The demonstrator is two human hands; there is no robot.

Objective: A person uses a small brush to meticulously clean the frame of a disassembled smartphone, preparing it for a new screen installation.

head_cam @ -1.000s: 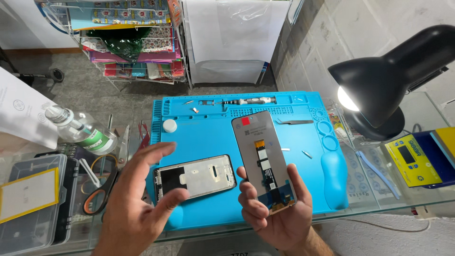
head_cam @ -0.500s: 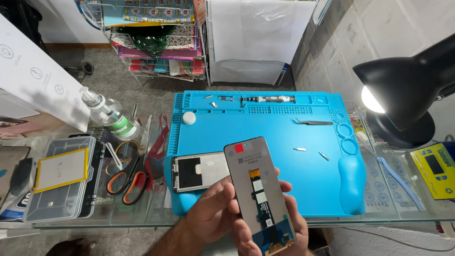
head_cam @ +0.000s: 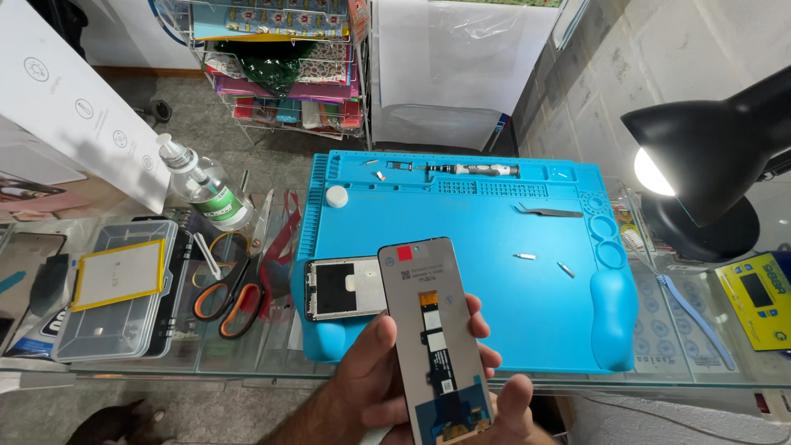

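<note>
**Both hands on the screen panel, held up over the front edge of the blue mat**

Closest to the camera, the person's left hand [head_cam: 371, 383] and right hand [head_cam: 503, 404] are both wrapped around a phone screen panel [head_cam: 432, 330], back side up, with its ribbon cable and a red tab at the top showing. The left hand's fingers curl around the panel's left edge; the right thumb presses on the lower right corner. Both hands are closed on it, so this looks like an inspection step, the panel lifted clear and tilted toward the lamp light.

Just behind the panel, on the near left corner of the blue mat [head_cam: 494, 313], lies the phone frame [head_cam: 344, 287], flat and open side up, partly hidden by the raised panel. By the look of things, any fitting of the two would call for lining the panel up square over that frame, with the cable kept free.

Further back on the mat, two small metal bits [head_cam: 525, 256] sit loose to the right of centre, well apart from the frame. Tweezers [head_cam: 550, 212] lie beyond them, a white cap [head_cam: 336, 196] near the mat's far left corner, and a screwdriver [head_cam: 470, 170] in the far tray.

Left of the mat: orange-handled scissors [head_cam: 227, 297], a clear parts box [head_cam: 115, 288] with a yellow-edged sheet on it, and a pump bottle [head_cam: 202, 185]. Right of the mat, a black desk lamp [head_cam: 709, 156] glares, with a yellow device [head_cam: 758, 297] beneath it.
</note>
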